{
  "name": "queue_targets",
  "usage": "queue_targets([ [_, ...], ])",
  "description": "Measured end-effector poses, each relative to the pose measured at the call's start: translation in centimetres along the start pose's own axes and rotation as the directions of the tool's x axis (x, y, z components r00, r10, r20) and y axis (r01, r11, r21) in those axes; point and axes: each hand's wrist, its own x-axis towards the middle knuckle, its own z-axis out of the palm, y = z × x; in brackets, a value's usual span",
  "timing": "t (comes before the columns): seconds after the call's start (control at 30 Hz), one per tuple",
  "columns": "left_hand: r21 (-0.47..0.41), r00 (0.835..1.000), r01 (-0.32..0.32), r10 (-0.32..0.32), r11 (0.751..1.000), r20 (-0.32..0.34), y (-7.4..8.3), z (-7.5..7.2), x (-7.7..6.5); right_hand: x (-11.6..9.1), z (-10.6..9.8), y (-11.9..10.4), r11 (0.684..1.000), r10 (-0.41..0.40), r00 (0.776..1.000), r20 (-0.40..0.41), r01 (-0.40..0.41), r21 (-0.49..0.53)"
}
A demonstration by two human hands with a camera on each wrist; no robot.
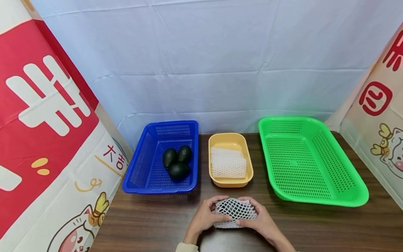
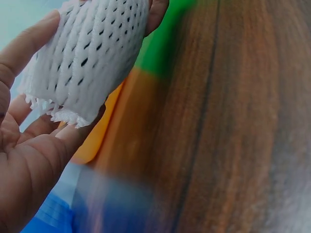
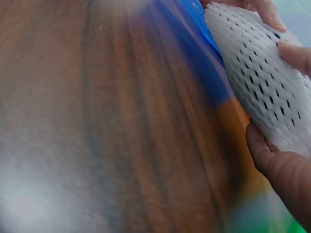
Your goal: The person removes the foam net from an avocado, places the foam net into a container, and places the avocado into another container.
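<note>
Low in the head view, a white foam net sleeve (image 1: 236, 210) is stretched round something dark that shows through its mesh, an avocado by its size and colour. My left hand (image 1: 206, 217) grips its left end, thumb at the near side and fingers behind. The right hand (image 1: 259, 218) holds the other end the same way. In the left wrist view the frayed end of the sleeve (image 2: 97, 58) lies between thumb and fingers. From the right wrist, the sleeve (image 3: 262, 73) looks plump, with dark slits. Both hands are above the wooden table.
A blue basket (image 1: 138, 175) with 3 dark green avocados (image 1: 179, 171) stands at the left. Flat white foam sleeves (image 1: 229, 166) lie in a yellow tray (image 1: 231, 182) in the middle. To the right is a green basket (image 1: 318, 201). A pale cloth (image 1: 207, 52) hangs behind.
</note>
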Motion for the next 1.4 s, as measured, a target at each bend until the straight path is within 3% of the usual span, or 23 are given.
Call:
queue_targets([
  [0.2, -0.053, 0.999, 0.033, -0.031, 0.998, 0.038, -0.5, 0.0, -0.1, -0.4, 0.1, 0.4, 1.0, 0.004, 1.0, -0.007, -0.004, -0.022],
  [0.37, -0.05, 0.999, 0.042, -0.04, 0.998, 0.033, -0.8, -0.1, -0.2, -0.5, 0.0, 0.8, 0.999, -0.01, 1.0, -0.011, 0.009, -0.033],
  [0.7, -0.01, 0.998, 0.06, -0.06, 0.998, -0.004, -0.6, -0.2, -0.3, -0.8, -0.9, 1.1, 0.977, -0.207, 0.977, -0.045, 0.204, -0.063],
  [0.9, -0.031, 0.999, 0.043, -0.043, 0.999, -0.012, -0.3, -0.5, -0.5, -1.1, -1.6, 1.0, 0.979, -0.2, 0.978, -0.054, 0.199, -0.035],
  [1.07, -0.017, 0.991, -0.004, 0.001, 1.0, -0.135, -0.3, -0.9, -1.1, -1.1, -1.7, 1.4, 0.979, -0.202, 0.979, -0.026, 0.202, -0.011],
  [1.17, -0.015, 0.967, -0.048, 0.043, 0.999, -0.251, -0.7, -1.4, -1.8, -1.2, -1.7, 1.6, 0.978, -0.208, 0.978, -0.029, 0.207, -0.013],
  [1.23, 0.008, 0.955, -0.045, 0.046, 0.999, -0.294, -1.0, -1.8, -2.2, -1.2, -1.7, 1.7, 0.978, -0.207, 0.978, -0.035, 0.206, -0.014],
  [1.4, 0.073, 0.971, 0.025, -0.007, 0.997, -0.24, -1.3, -2.0, -3.2, -1.3, -1.7, 1.5, 0.979, -0.205, 0.978, -0.048, 0.204, -0.025],
])
